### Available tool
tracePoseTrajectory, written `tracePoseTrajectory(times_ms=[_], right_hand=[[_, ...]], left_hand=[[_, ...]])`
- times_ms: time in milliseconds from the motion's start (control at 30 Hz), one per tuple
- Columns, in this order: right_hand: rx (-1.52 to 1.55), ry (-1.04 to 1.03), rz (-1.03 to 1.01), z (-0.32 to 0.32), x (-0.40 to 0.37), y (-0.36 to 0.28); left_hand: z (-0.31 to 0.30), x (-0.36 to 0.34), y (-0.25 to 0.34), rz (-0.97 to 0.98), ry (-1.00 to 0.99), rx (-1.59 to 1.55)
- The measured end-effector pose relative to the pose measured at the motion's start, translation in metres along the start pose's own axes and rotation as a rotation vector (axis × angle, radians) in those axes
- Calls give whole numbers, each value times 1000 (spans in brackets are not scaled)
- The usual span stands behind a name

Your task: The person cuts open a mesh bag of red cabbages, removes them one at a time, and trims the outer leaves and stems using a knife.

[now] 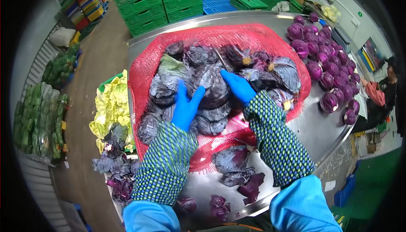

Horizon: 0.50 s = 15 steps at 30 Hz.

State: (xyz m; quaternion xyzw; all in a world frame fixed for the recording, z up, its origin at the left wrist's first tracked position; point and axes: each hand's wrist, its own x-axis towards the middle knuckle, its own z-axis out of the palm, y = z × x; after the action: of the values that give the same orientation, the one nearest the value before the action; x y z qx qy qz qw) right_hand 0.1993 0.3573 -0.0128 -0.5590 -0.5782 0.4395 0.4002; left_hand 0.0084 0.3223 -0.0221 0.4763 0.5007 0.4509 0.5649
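Observation:
An open red mesh sack (262,35) lies on a metal table (311,134), with several dark purple cabbages in their outer leaves on it. Both of my hands wear blue gloves. My left hand (186,105) is at the lower left of a large cabbage (209,86), thumb and fingers spread. On that cabbage's right side rests my right hand (238,87), its fingers stretched out and partly hidden by the hand itself. The cabbage sits between the two hands among the others. Loose purple leaves (231,159) lie near the table's front edge.
Peeled purple cabbages (332,69) are heaped on the table's right side. Yellow-green leaves (112,109) and dark leaves (116,164) fill containers at the left. Green crates (139,5) stand behind the table. A person (382,94) is at the far right.

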Motion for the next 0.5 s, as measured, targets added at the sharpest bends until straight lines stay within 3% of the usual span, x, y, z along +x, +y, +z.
tracePoseTrajectory(times_ms=[33,67,133,167,200,267,333,400,433,467,500], right_hand=[[118,17,96,0,-15,-3],[219,39,30,6,-39,-7],[294,22,-65,9,-102,-20],[242,-2,-9,7,-144,-30],[304,-6,-71,12,-184,-31],[194,-124,-100,23,-257,-1],[402,-148,629,39,-310,-2],[737,-71,645,55,-332,22],[669,2,708,59,-342,30],[603,83,761,61,-353,38],[487,121,642,61,-362,45]], left_hand=[[2,-5,18,-142,-39,-157],[2,-15,32,-289,-75,-316],[-19,-32,-3,-234,-205,-538],[-29,-54,-25,-174,-303,-663],[-40,-88,-53,-33,-247,-576],[-55,-165,-32,-110,-290,-205],[-54,-223,-42,-94,-247,-49],[-61,-277,-102,-97,-141,315],[-61,-292,-106,122,-174,511],[-58,-299,-98,113,-199,521],[-51,-304,-81,110,-247,651]])
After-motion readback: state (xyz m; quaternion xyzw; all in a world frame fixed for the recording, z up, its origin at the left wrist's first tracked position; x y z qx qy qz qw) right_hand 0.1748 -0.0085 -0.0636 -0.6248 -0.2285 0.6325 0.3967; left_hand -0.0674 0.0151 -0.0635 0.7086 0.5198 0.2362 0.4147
